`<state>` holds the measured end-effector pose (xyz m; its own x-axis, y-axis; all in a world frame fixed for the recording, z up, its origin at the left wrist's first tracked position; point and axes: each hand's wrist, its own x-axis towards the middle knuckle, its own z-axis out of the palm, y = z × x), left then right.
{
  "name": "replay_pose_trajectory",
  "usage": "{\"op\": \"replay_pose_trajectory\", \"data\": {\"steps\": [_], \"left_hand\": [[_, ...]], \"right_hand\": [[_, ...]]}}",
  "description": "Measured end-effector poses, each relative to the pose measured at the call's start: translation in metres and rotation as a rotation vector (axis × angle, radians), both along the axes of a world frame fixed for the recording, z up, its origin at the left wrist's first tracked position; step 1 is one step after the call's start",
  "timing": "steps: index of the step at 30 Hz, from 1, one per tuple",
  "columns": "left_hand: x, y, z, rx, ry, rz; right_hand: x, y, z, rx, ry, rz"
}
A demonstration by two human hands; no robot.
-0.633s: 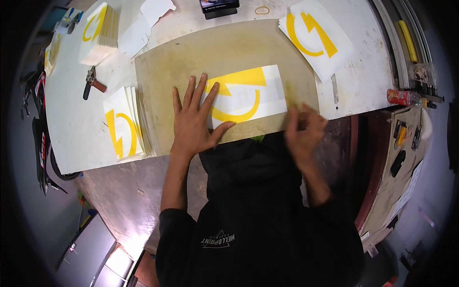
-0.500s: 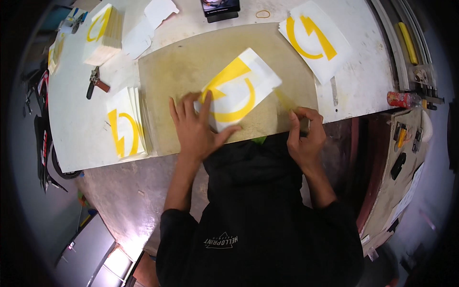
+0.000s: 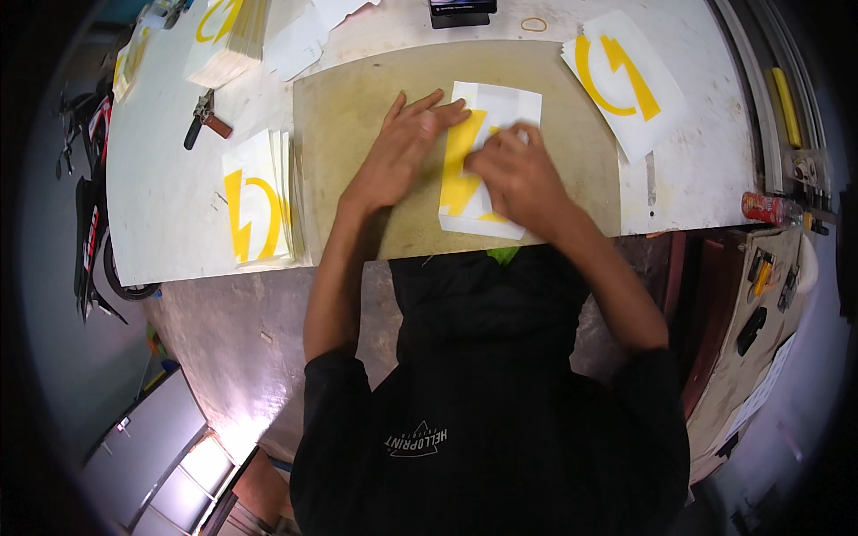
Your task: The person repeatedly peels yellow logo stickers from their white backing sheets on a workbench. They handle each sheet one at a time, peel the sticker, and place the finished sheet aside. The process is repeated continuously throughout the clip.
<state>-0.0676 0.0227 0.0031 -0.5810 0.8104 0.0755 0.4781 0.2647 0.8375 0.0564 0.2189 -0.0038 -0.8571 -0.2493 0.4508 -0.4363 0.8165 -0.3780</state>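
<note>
Head view: we see our left hand (image 3: 399, 152) lying flat with fingers spread on the left edge of a white sheet with a yellow emblem (image 3: 483, 165), which lies on the olive cutting mat (image 3: 357, 107) at the near middle of the white table (image 3: 161, 196). Our right hand (image 3: 511, 174) rests on the sheet's middle with fingers curled; it may be pinching a small tool or a corner, but we cannot tell. Left of the mat lies a stack of like sheets (image 3: 259, 210), with a red-handled tool (image 3: 206, 121) farther off. Another yellow-marked sheet (image 3: 621, 76) lies at the far right, and a rubber band (image 3: 534, 24) beyond the mat.
</note>
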Motion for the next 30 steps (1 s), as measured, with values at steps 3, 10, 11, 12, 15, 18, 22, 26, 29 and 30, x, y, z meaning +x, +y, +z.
{"op": "replay_pose_trajectory", "data": {"steps": [3, 10, 11, 12, 15, 18, 22, 26, 29, 30], "left_hand": [[0.006, -0.002, -0.007, -0.108, 0.196, -0.015], [0.016, 0.004, -0.004, -0.181, 0.454, -0.026], [0.017, 0.003, -0.006, -0.186, 0.463, -0.03], [0.017, 0.004, -0.005, -0.19, 0.48, -0.034], [0.037, 0.002, 0.009, -0.296, 0.504, 0.053], [0.063, -0.001, 0.01, -0.244, 0.505, 0.099], [0.077, -0.001, 0.008, -0.232, 0.465, 0.013], [0.079, -0.004, 0.006, -0.204, 0.468, 0.027], [0.08, -0.004, 0.005, -0.201, 0.477, 0.029], [0.08, -0.004, 0.005, -0.199, 0.476, 0.025]], "right_hand": [[0.051, -0.006, 0.028, 0.028, -0.254, 0.256], [0.08, 0.034, 0.017, -0.024, -0.104, -0.049], [0.102, 0.024, 0.019, 0.014, -0.149, -0.025], [0.117, 0.017, 0.023, -0.02, -0.164, -0.011], [0.145, 0.007, 0.025, -0.094, -0.164, -0.03], [0.156, 0.0, 0.017, -0.087, -0.105, -0.132], [0.158, -0.009, 0.006, -0.051, -0.079, -0.183], [0.152, -0.004, 0.013, -0.113, -0.049, -0.176], [0.137, 0.003, 0.017, -0.092, -0.074, -0.179], [0.129, 0.005, 0.018, -0.123, -0.092, -0.178]]}}
